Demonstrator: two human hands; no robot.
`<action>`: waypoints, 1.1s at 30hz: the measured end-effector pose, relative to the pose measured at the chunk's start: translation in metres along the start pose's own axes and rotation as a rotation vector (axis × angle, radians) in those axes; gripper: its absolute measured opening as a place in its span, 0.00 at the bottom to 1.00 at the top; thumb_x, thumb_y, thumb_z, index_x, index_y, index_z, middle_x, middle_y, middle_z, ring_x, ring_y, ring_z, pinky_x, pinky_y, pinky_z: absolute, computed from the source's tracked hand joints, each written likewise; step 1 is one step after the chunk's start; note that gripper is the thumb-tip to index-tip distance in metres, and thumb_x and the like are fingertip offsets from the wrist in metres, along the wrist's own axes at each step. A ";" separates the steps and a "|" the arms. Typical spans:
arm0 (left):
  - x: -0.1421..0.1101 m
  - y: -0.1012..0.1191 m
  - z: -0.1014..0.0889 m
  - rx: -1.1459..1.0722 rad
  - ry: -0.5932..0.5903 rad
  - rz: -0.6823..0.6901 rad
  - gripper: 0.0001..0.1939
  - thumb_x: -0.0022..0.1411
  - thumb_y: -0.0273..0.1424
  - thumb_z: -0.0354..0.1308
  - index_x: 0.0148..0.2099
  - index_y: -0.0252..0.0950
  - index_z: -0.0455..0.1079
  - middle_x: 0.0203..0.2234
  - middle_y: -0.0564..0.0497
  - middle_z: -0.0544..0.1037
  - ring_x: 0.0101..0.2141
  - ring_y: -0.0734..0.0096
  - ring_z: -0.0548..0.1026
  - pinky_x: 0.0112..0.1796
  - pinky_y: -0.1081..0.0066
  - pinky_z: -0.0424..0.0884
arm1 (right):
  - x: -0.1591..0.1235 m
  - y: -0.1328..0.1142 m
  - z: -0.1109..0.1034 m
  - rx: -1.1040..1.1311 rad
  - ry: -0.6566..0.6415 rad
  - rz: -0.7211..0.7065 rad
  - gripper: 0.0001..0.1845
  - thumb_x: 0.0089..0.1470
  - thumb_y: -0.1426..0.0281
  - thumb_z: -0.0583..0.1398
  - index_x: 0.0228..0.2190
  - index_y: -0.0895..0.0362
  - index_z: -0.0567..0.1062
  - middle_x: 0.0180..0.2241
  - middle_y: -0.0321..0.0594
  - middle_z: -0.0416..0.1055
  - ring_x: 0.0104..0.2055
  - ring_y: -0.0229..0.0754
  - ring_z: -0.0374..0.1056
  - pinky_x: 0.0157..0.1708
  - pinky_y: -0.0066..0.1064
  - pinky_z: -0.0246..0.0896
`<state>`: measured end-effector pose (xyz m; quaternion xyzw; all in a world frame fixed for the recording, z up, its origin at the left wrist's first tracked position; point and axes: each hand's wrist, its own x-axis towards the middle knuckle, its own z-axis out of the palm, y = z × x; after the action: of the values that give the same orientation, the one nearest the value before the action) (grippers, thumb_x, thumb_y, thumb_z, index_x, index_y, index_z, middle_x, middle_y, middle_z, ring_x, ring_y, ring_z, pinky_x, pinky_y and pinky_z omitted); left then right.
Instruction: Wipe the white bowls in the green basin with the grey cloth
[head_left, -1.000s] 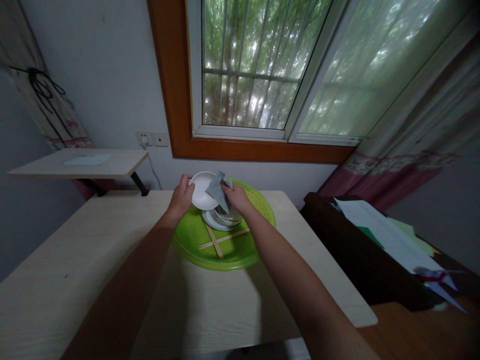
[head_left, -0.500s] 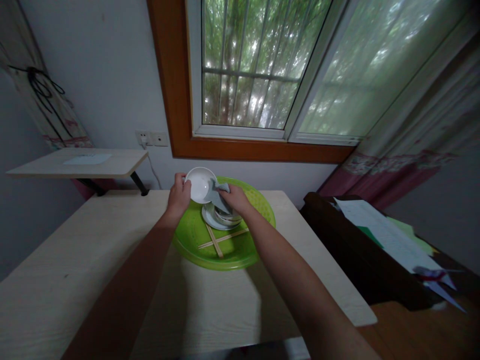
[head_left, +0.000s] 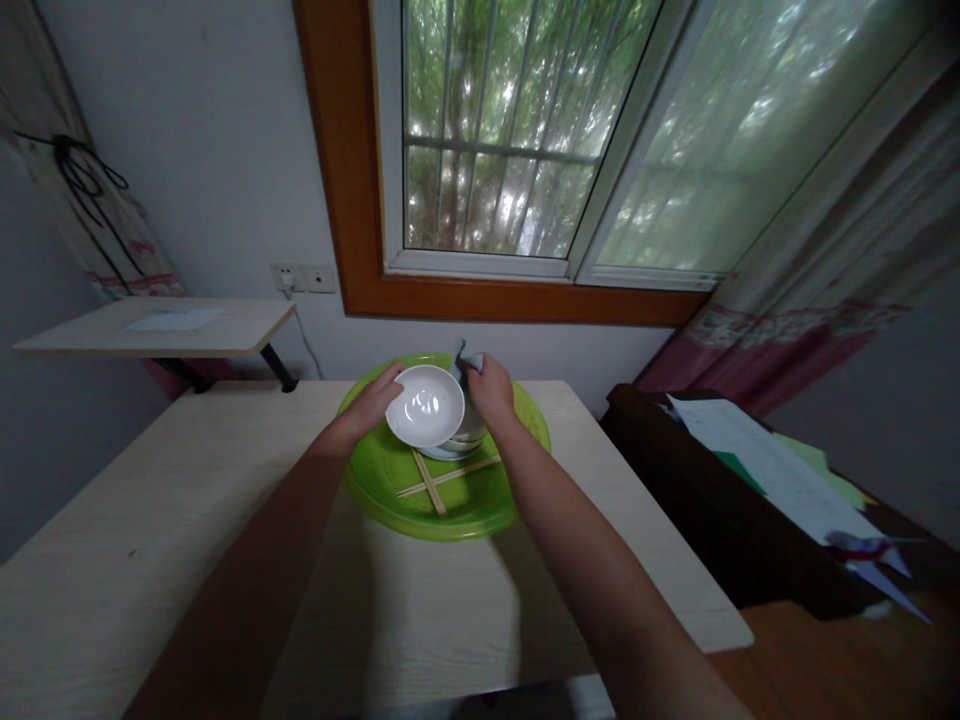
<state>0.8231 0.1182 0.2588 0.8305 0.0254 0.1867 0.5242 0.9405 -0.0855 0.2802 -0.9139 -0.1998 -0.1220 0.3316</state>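
My left hand grips a white bowl by its left rim, its inside turned up toward me. Bunched in my right hand is a grey cloth, close to the bowl's right side. Below them, a stack of bowls rests on a white plate, partly hidden by the held bowl. Crossed chopsticks lie in front of the stack. All of these are in or over a round green basin.
The basin stands on a pale wooden table. At the left is a small raised shelf with a paper on it. Papers lie on a dark piece of furniture to the right. A window is behind.
The bowl has come down and to the right, tilted more toward me. My right hand has shifted right and slightly up with the cloth, off the bowl's inside.
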 end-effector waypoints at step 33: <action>-0.007 -0.005 0.013 0.411 -0.603 -0.165 0.18 0.42 0.31 0.54 0.34 0.35 0.81 0.32 0.46 0.83 0.32 0.57 0.77 0.31 0.67 0.66 | -0.011 0.000 -0.007 -0.452 -0.254 0.013 0.18 0.67 0.74 0.52 0.50 0.60 0.78 0.48 0.61 0.79 0.50 0.55 0.78 0.49 0.40 0.69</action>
<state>0.8222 0.1078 0.2471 0.9312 -0.0263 -0.1184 0.3438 0.9304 -0.0931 0.2813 -0.9740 -0.2017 -0.0460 0.0919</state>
